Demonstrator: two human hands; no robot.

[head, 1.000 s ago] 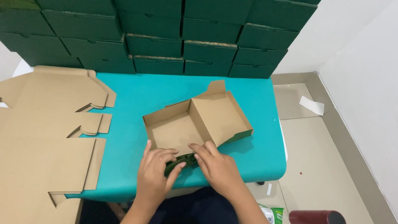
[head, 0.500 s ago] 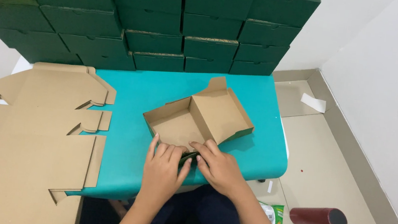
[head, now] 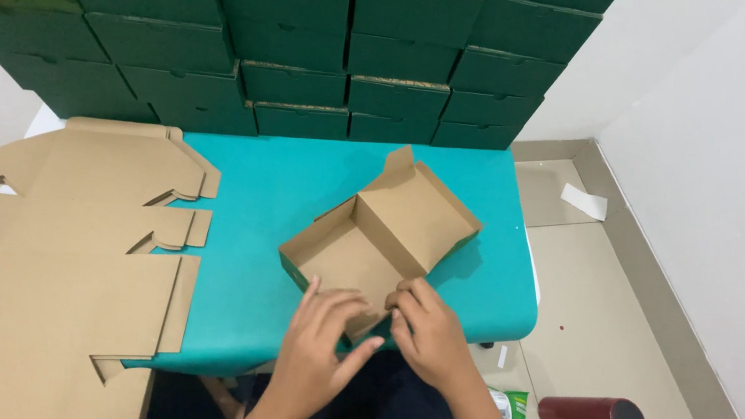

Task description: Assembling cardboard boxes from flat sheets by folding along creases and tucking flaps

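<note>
A half-folded cardboard box [head: 378, 239] sits at the centre of the frame on the teal worktop [head: 271, 188], brown inside and dark green outside. Its tray part lies toward the lower left, and its lid section is tilted up toward the upper right, with a small flap standing at the top corner.

The left hand [head: 318, 345] rests on the near wall of the box, fingers spread and laid flat over the edge; its grip is loose and open, pressing rather than clasping. The right hand [head: 429, 330] is just beside it, touching it at the fingertips. Its fingers are curled over the near right corner of the box wall in a partly closed grip; whether it pinches the cardboard cannot be told.

Flat cardboard blanks [head: 54, 256] lie stacked at the left of the frame, overlapping the worktop's left edge. Finished dark green boxes [head: 300, 30] are stacked in rows along the top of the frame. A dark red cylinder [head: 591, 416] lies on the floor at lower right.
</note>
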